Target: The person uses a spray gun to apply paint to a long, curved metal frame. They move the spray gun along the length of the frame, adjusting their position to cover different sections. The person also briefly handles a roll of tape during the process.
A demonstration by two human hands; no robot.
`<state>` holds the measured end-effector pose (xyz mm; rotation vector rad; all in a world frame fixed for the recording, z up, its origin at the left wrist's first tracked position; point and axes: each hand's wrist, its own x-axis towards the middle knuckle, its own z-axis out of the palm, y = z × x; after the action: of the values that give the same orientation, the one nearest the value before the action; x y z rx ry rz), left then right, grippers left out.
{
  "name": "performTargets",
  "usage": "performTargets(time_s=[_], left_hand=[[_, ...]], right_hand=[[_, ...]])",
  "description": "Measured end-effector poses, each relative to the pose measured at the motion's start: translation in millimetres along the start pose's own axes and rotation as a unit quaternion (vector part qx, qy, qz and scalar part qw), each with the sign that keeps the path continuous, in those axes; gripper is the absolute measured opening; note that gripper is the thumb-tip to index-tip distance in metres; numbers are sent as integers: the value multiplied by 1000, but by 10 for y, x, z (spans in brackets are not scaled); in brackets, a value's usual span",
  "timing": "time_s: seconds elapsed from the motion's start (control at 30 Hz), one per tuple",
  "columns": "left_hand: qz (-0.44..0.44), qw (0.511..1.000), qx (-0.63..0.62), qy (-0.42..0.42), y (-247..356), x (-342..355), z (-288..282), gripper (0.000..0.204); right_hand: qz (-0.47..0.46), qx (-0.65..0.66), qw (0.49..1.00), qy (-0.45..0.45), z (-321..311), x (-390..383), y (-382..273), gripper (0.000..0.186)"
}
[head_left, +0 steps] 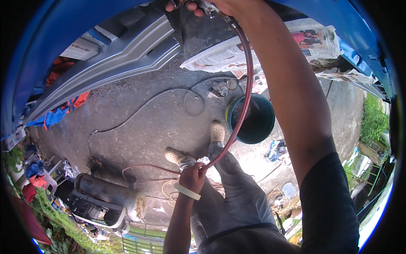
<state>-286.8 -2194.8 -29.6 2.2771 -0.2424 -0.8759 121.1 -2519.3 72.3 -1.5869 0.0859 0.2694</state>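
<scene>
My left hand (pixel 193 178) is closed round a red hose (pixel 247 84) in front of my legs. From there the hose curves up past the bucket to a metal fitting by my other hand. At the top edge my right hand (pixel 230 6) is curled round a metal spray gun (pixel 208 7), mostly cut off by the picture's edge. My raised right arm covers part of the view. Close to the gun are a dark panel (pixel 207 36) and newspaper sheets (pixel 228 55) hanging along the blue bodywork (pixel 101 12).
A dark green bucket (pixel 267 122) stands right of my feet. A thin grey hose (pixel 144 106) snakes over the concrete floor (pixel 127 148). At lower left lies a rusty compressor tank (pixel 108 190). Silver trim (pixel 127 51) juts out at upper left. Coiled hose (pixel 218 188) lies behind my legs.
</scene>
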Motion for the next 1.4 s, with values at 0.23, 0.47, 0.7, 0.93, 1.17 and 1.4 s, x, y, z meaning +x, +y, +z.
performTargets(time_s=[0.23,0.47,0.7,0.93,1.17,1.4], left_hand=[[5,1000,2,13,-75,-26,25,16],[-43,999,2,-4,-148,-15,28,16],[-42,999,-8,-24,-88,64,8,20],[-41,999,-10,-19,-76,84,17,18],[-39,999,-8,-18,-18,121,23,16],[-28,1000,8,-10,-68,88,40,17]], right_hand=[[66,22,997,43,-63,281,443,19],[144,21,988,57,3,367,557,28],[221,-4,969,111,83,245,564,51],[175,-65,981,-47,-105,152,455,58],[154,-73,985,-40,-124,169,470,55],[184,-30,977,102,-47,179,522,45]])
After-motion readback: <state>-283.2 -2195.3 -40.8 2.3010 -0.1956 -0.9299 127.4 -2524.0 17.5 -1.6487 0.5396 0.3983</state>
